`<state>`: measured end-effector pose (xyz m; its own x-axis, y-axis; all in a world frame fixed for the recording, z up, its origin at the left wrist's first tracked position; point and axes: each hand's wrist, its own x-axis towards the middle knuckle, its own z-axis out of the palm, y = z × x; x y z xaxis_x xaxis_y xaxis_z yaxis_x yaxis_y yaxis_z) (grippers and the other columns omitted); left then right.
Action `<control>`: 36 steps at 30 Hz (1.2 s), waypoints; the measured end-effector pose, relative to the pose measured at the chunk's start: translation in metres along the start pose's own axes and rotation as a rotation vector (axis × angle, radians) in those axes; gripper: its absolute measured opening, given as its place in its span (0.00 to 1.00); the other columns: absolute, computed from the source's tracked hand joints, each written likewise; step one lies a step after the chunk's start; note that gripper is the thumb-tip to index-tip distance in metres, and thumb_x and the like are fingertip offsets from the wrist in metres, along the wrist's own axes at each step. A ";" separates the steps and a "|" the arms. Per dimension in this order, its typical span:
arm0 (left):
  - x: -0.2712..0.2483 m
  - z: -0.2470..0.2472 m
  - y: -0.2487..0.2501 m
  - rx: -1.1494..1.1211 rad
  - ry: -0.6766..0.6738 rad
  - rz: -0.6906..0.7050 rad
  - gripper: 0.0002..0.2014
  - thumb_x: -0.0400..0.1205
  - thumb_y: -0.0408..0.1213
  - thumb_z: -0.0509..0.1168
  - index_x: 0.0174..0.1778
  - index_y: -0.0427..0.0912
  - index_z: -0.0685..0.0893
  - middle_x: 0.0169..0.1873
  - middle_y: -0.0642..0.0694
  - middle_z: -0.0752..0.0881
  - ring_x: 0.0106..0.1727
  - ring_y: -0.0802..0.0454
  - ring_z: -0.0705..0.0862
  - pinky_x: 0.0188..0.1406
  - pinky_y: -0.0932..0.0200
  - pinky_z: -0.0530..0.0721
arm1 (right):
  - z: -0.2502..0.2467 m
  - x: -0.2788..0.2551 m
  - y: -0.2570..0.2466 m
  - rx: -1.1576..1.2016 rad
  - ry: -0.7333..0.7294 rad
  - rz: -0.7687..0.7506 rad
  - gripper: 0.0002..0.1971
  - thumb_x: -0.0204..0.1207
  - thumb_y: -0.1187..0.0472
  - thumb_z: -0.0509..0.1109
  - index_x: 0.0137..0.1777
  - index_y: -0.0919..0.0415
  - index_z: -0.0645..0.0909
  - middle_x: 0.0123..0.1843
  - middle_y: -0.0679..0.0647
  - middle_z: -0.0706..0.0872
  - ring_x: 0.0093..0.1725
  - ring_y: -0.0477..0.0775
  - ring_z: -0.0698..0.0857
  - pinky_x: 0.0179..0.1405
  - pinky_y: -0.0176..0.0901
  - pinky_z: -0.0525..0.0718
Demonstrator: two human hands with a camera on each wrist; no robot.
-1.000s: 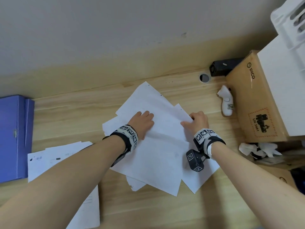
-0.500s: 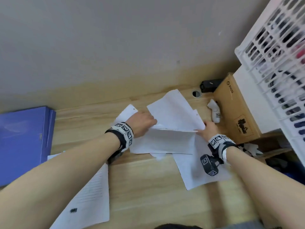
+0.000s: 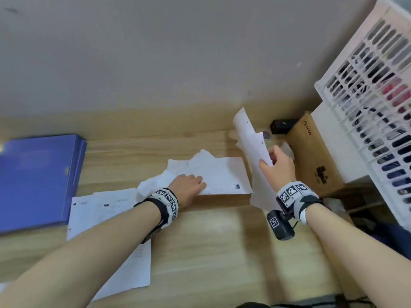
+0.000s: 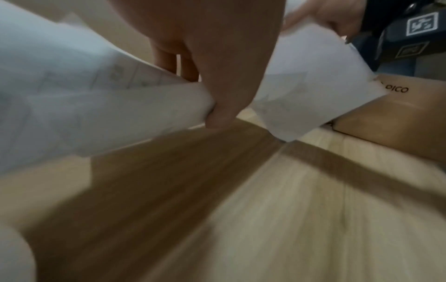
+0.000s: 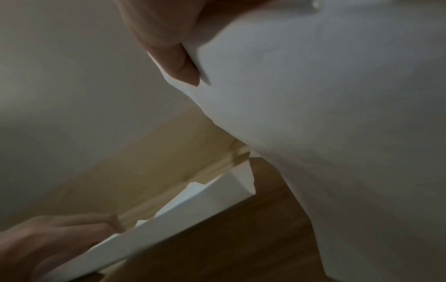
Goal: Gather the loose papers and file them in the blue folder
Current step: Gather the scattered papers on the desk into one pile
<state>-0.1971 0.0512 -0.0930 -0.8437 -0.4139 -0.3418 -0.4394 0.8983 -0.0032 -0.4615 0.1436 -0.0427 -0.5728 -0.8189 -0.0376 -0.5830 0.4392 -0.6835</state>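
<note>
The blue folder (image 3: 35,178) lies shut at the far left of the wooden desk. My left hand (image 3: 189,185) grips a bundle of white sheets (image 3: 218,174) lifted off the desk at mid-table; the left wrist view shows its thumb and fingers (image 4: 217,106) pinching that bundle (image 4: 84,106). My right hand (image 3: 278,165) pinches a second set of white sheets (image 3: 251,138) held up on edge, its thumb (image 5: 178,63) against the paper (image 5: 325,114). More printed sheets (image 3: 106,210) lie flat under my left forearm beside the folder.
A brown cardboard box (image 3: 311,156) stands at the right, with a white slatted crate (image 3: 369,112) beside it. A small black device (image 3: 281,126) sits by the wall behind the box. Crumpled white paper (image 3: 335,204) lies near the box's front.
My right hand has lifted its sheets off the desk and turned them upright. My left hand has drawn its bundle left and nearer. The head view has tilted up.
</note>
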 end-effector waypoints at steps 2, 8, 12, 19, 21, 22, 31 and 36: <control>-0.004 0.031 0.015 -0.088 -0.061 -0.041 0.19 0.76 0.24 0.60 0.63 0.41 0.75 0.59 0.41 0.79 0.55 0.39 0.80 0.39 0.50 0.67 | 0.015 -0.019 0.001 -0.041 -0.085 -0.046 0.09 0.71 0.65 0.69 0.41 0.51 0.72 0.33 0.48 0.80 0.34 0.55 0.80 0.33 0.50 0.78; -0.027 0.092 0.046 -0.233 -0.207 -0.137 0.23 0.76 0.38 0.65 0.67 0.43 0.71 0.73 0.40 0.67 0.66 0.37 0.73 0.40 0.50 0.74 | 0.072 -0.064 0.016 -0.241 -0.390 -0.141 0.14 0.66 0.63 0.68 0.49 0.45 0.77 0.42 0.43 0.83 0.41 0.46 0.83 0.41 0.42 0.81; -0.042 0.100 0.048 -0.345 -0.200 -0.156 0.31 0.80 0.48 0.62 0.78 0.42 0.66 0.84 0.39 0.56 0.82 0.38 0.61 0.69 0.43 0.76 | 0.113 -0.080 0.035 -0.351 -0.586 -0.128 0.08 0.70 0.62 0.66 0.46 0.48 0.79 0.45 0.44 0.83 0.48 0.51 0.82 0.45 0.46 0.83; -0.070 0.115 0.032 -0.414 -0.288 -0.187 0.26 0.85 0.46 0.56 0.80 0.42 0.66 0.87 0.44 0.49 0.86 0.44 0.53 0.78 0.45 0.66 | 0.140 -0.086 0.058 -0.323 -0.693 -0.049 0.12 0.74 0.51 0.63 0.52 0.50 0.84 0.53 0.47 0.82 0.55 0.49 0.81 0.55 0.48 0.82; -0.073 0.119 0.032 -0.454 -0.294 -0.191 0.28 0.86 0.45 0.55 0.82 0.44 0.62 0.87 0.46 0.45 0.87 0.46 0.49 0.80 0.44 0.64 | 0.136 -0.077 0.060 -0.255 -0.679 -0.043 0.11 0.76 0.52 0.62 0.50 0.51 0.85 0.51 0.47 0.85 0.52 0.51 0.84 0.52 0.47 0.83; -0.073 0.120 0.033 -0.476 -0.293 -0.201 0.28 0.86 0.45 0.55 0.83 0.45 0.61 0.87 0.47 0.44 0.87 0.47 0.48 0.81 0.44 0.63 | 0.133 -0.070 0.062 -0.221 -0.656 -0.026 0.10 0.78 0.53 0.63 0.49 0.52 0.85 0.50 0.47 0.87 0.51 0.52 0.85 0.50 0.47 0.83; -0.050 0.117 0.034 -0.502 -0.218 -0.299 0.20 0.82 0.44 0.56 0.70 0.45 0.77 0.75 0.49 0.69 0.71 0.46 0.68 0.59 0.51 0.76 | 0.113 0.037 0.084 -0.273 -0.316 0.209 0.26 0.70 0.48 0.73 0.64 0.62 0.77 0.63 0.59 0.78 0.60 0.62 0.82 0.52 0.52 0.83; -0.034 0.113 0.038 -0.530 -0.173 -0.396 0.17 0.83 0.46 0.56 0.64 0.46 0.80 0.63 0.50 0.75 0.64 0.48 0.73 0.51 0.55 0.77 | 0.119 0.055 0.097 -0.377 -0.420 0.242 0.23 0.65 0.46 0.77 0.52 0.61 0.79 0.52 0.58 0.84 0.54 0.63 0.83 0.46 0.50 0.84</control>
<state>-0.1501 0.1164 -0.1873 -0.5460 -0.6272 -0.5555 -0.8337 0.4720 0.2866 -0.4806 0.0970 -0.1976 -0.4835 -0.7214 -0.4958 -0.6724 0.6687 -0.3172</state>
